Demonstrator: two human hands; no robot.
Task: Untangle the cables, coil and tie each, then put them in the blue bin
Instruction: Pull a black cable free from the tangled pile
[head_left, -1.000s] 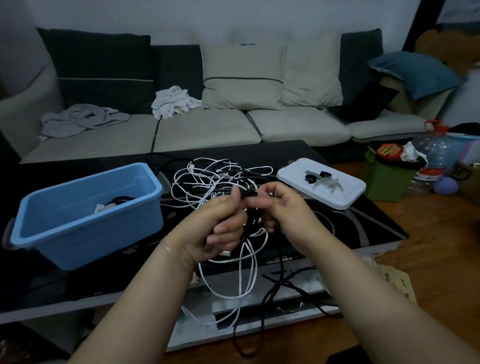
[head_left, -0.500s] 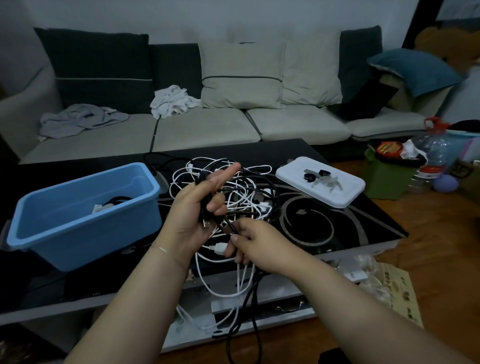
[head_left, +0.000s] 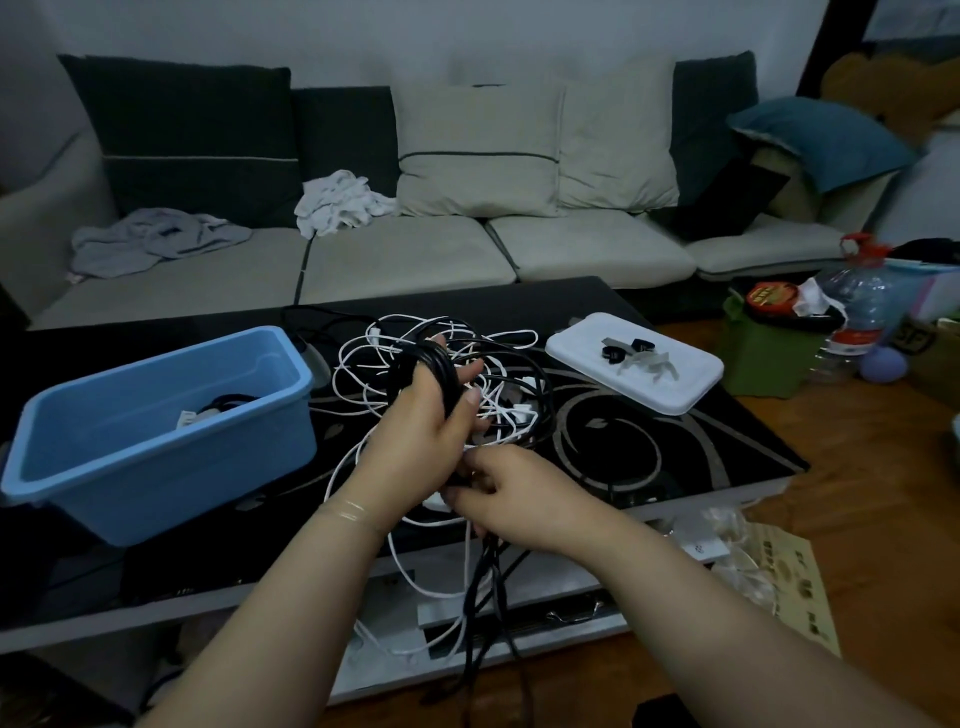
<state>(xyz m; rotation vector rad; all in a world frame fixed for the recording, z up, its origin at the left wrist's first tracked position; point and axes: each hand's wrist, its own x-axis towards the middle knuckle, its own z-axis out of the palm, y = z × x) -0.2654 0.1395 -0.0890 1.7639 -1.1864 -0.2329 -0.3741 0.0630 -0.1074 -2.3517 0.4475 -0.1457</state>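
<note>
Step in hand: coiling. A black cable (head_left: 441, 374) is looped round the left hand (head_left: 421, 431), whose grip is closed on the coil, just right of the blue bin (head_left: 156, 415) above the table (head_left: 675, 457). The slack below is pinched by the right hand (head_left: 511, 499). White cables (head_left: 498, 384) lie tangled behind. Next, judged: remaining slack to be wound on, then a tie fetched from the white lid (head_left: 675, 384), right of the bin.

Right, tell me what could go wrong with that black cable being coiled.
1. The black cable wound round the left hand crosses the white cables on the table; pulling more slack may drag that tangle along.
2. Its loose end hangs past the table edge below the right hand, beside a dangling white lead, so the two could knot.
3. The ties sit on the white lid, so reaching for one may loosen the coil.
</note>
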